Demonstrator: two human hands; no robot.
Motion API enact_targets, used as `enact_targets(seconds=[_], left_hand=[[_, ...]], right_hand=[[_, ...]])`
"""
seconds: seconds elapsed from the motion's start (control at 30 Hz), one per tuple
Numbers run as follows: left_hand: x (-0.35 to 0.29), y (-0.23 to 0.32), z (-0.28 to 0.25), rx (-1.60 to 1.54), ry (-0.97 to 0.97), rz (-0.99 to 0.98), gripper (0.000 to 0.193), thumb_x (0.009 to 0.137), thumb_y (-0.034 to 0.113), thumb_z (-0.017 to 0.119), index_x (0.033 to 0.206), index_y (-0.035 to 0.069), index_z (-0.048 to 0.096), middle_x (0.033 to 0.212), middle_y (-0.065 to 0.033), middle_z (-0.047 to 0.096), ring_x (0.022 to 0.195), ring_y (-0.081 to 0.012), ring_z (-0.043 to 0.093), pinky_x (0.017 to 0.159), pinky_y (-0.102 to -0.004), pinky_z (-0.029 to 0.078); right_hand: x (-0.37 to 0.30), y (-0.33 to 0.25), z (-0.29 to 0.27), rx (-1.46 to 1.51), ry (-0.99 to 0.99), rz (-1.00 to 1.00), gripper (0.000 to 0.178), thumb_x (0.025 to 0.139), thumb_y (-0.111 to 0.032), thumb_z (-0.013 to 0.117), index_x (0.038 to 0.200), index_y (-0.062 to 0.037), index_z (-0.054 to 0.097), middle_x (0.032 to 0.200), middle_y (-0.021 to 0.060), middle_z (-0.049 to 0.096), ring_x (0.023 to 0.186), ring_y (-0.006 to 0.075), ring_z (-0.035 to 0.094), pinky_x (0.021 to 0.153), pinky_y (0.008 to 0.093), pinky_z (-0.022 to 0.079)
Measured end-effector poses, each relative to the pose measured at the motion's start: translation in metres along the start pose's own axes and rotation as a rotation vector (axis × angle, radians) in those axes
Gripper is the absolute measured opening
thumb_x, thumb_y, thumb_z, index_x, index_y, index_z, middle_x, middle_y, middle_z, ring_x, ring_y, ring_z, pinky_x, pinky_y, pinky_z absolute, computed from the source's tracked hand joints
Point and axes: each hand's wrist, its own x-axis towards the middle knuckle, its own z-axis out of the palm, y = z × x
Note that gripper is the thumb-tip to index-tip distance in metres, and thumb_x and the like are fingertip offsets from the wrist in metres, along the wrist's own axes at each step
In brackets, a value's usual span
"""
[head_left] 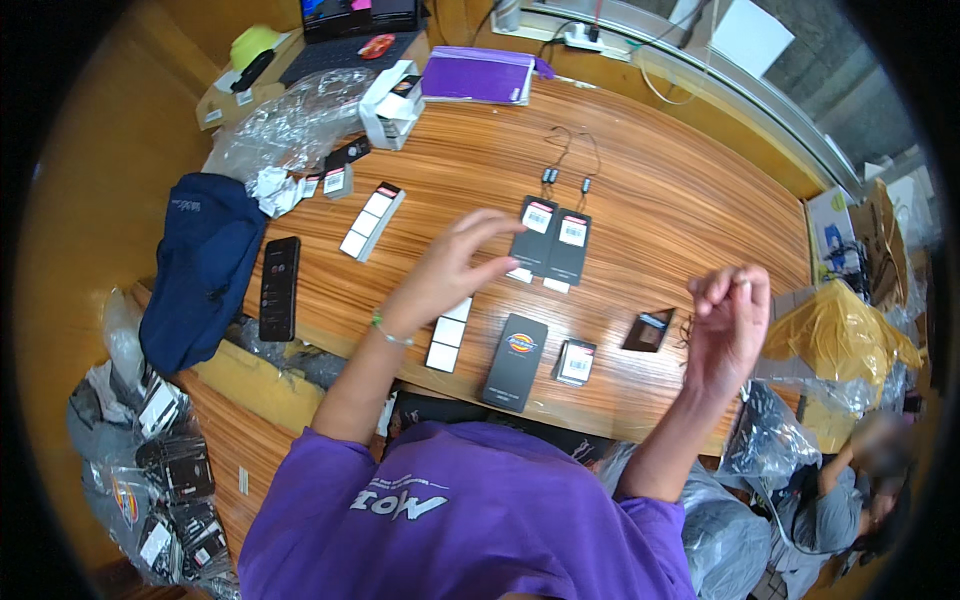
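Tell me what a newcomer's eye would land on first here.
The purple shirt at bottom centre stands out most, probably followed by the left hand beside two dark tags near the middle of the table. Bright yellow plastic at the right and a navy bag at the left likely catch the eye next.

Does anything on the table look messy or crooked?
Yes, a bit. The small dark card near the right hand sits crooked, away from the two neatly paired tags. Crumpled clear plastic is heaped at the far left. I see no spills.
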Motion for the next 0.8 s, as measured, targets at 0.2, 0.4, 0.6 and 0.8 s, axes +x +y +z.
enact_targets(seconds=[0.2,0.4,0.6,0.8], left_hand=[[-0.044,-0.046,-0.015,0.153,-0.215,-0.248,0.051,0.068,0.024,0.073,0.113,0.007,0.057,0.116,-0.011,0.051,0.111,-0.0286,0.047,0.096,-0.037,0.037],[-0.054,-0.044,-0.012,0.083,-0.096,-0.195,0.049,0.061,0.017,0.077,0.107,0.008,0.062,0.118,-0.0121,0.049,0.113,-0.0263,0.045,0.095,-0.0352,0.039],[-0.051,-0.014,-0.02,-0.433,0.108,-0.232,0.023,0.078,0.005,0.066,0.1,0.001,0.064,0.079,-0.0035,0.064,0.071,-0.0079,0.06,0.065,-0.0206,0.049],[0.0,0.049,-0.003,-0.511,0.208,-0.058,0.015,0.078,0.008,0.066,0.09,-0.001,0.063,0.079,-0.0059,0.066,0.07,-0.0081,0.06,0.056,-0.0215,0.047]], right_hand=[[-0.005,-0.003,-0.025,-0.122,0.025,0.034,0.011,0.088,-0.008,0.052,0.098,-0.0036,0.048,0.069,0.0055,0.05,0.061,0.012,0.046,0.066,0.0285,0.04],[-0.005,0.004,-0.031,-0.247,0.097,0.068,0.021,0.086,-0.002,0.053,0.106,-0.0006,0.048,0.072,0.005,0.051,0.067,0.0133,0.048,0.063,0.0241,0.041],[-0.007,0.007,-0.027,-0.309,0.134,0.068,0.022,0.085,0.0,0.054,0.106,0.0013,0.046,0.071,0.0035,0.05,0.067,0.0116,0.047,0.06,0.023,0.04],[-0.014,0.015,-0.003,-0.574,-0.021,0.057,0.022,0.084,0.0,0.055,0.104,-0.0003,0.046,0.07,0.0037,0.052,0.065,0.0098,0.049,0.058,0.0193,0.037]])
